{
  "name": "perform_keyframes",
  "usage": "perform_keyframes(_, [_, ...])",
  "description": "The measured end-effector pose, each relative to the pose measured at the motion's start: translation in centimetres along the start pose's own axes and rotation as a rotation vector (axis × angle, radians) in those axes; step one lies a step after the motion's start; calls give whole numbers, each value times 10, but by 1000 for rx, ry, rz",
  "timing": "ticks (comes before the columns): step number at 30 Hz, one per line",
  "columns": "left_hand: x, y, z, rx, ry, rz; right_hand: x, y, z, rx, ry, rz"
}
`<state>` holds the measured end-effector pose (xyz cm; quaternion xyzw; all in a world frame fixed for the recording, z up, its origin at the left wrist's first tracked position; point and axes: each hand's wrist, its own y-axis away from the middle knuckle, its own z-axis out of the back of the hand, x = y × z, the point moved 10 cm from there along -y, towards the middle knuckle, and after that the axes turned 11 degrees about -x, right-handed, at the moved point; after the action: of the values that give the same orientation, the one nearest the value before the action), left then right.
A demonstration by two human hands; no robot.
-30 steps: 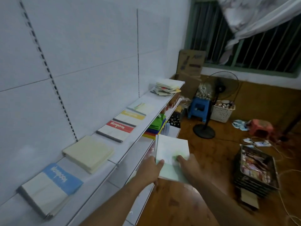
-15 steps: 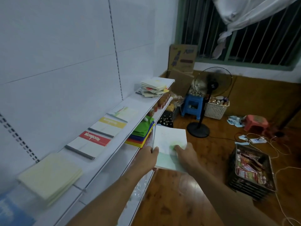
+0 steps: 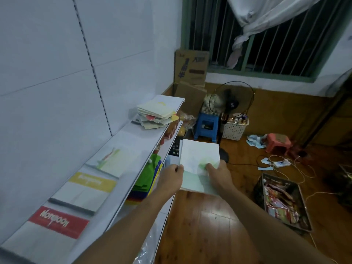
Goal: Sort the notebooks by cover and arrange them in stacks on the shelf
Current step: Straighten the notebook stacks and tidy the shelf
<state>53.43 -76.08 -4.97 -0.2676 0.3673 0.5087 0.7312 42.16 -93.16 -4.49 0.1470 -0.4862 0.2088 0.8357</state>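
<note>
Pale notebook with a green-tinted cover held in both hands, out over the floor beside the shelf.

Left hand pinching the near-left edge, right hand gripping the near-right corner, thumb on top; long axis towards 12 o'clock. Matching green-marked pale notebook lying at 9 o'clock on the white top shelf, nearer the left hand. Yellow-banded notebook at 8 o'clock, writing blurred; red-banded one reading "Notebook". Unsorted pile at 11 o'clock.
</note>
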Motion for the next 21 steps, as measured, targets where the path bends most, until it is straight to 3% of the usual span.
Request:
perform_keyframes(5, [-11,-59,-35,20,7,3,1,-66,-13,-7,10,-14])
perform_keyframes(10, [-21,-123,-54,-82,0,39,15,-140,-41,30,9,40])
perform_keyframes(16, [-13,-180,-37,-249,8,199,56,-204,-105,203,53,181])
perform_keyframes(21, [28,-187,13,-450,8,371,97,-203,-190,422,74,271])
